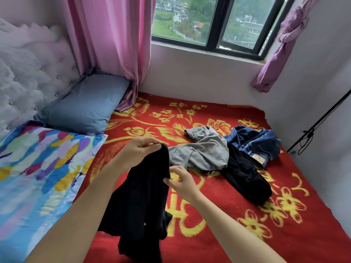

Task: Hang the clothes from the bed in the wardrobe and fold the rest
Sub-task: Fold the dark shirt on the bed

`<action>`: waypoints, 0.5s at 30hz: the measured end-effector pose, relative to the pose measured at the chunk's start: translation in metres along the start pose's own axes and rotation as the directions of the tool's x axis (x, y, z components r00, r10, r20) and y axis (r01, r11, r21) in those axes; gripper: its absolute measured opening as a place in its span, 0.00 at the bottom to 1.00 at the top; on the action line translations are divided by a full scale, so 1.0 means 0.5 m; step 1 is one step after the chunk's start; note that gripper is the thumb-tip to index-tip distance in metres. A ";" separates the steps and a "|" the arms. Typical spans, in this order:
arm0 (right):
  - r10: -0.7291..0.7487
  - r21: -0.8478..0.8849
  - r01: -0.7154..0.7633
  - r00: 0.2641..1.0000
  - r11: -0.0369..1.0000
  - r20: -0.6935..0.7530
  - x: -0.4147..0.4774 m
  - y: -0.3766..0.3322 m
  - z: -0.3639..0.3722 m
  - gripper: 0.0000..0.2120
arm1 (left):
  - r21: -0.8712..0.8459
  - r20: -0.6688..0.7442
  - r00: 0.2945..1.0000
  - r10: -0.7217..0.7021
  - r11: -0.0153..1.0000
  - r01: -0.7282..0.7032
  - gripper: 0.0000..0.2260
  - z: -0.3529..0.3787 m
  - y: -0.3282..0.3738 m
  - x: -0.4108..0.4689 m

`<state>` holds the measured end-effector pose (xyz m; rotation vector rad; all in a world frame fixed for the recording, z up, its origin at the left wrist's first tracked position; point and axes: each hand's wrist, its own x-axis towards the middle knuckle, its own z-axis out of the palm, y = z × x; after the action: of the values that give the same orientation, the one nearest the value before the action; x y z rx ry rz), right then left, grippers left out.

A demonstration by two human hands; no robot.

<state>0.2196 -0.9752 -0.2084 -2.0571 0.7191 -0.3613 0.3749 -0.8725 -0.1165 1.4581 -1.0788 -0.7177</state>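
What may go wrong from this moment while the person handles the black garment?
1. The left hand pinches only the top edge of the black garment; it may slip and drop onto the red blanket.
2. The grey garment, the jeans and a dark garment overlap in a pile, so pulling one may drag the others.
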 end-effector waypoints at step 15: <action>-0.143 0.247 0.219 0.946 0.944 -0.292 0.061 -0.233 -0.158 0.14 | 0.615 -0.070 0.997 0.010 0.787 0.035 0.13 -0.098 -0.166 -0.060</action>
<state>0.2449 -0.9967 -0.0683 -1.8280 0.5984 -0.8168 0.4252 -0.8289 -0.1922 2.0309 -1.3214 -0.3137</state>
